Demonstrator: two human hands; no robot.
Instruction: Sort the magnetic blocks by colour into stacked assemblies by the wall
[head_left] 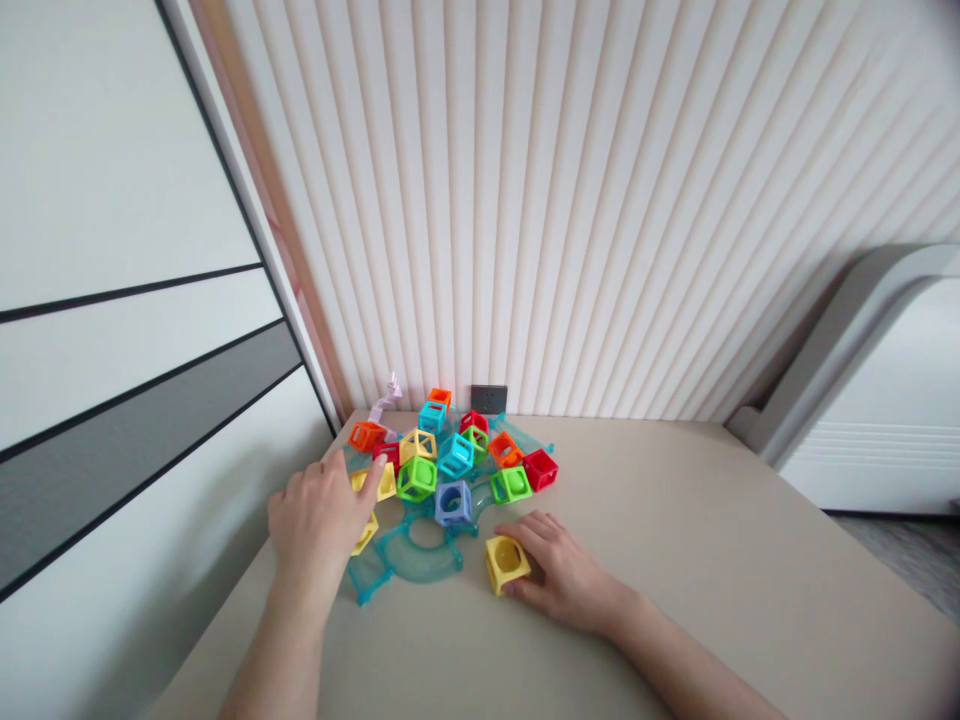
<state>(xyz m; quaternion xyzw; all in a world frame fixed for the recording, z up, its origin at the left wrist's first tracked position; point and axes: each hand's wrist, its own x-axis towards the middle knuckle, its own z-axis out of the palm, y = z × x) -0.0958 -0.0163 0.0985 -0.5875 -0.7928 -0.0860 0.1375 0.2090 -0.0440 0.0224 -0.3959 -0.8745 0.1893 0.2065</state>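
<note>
Both forearms come in from the bottom edge and lie over the beige table (712,560). On my right side, the right hand (559,570) rests on the table with its fingers curled around a yellow cube (506,563); the thumb is below the cube and the fingers close on its top and right side. This cube stands alone on the table, just in front of the pile and apart from the other pieces.

On my left side, the left hand (319,515) is palm down with the fingers loosely spread. It lies over the left edge of the pile, and the index fingertip touches a yellow piece (385,483). I see nothing pinched in this hand; what is under the palm I cannot tell.

Between the hands lies a clear teal curved track (416,562), flat on the table. Behind it are many open-frame cubes close together: a blue cube (453,503) just beside the track, a green cube (416,479), a red cube (540,469) at the right end, an orange cube (365,436) at the left. The pile sits near a ribbed wall (570,200), below a small dark socket (489,398).
</note>
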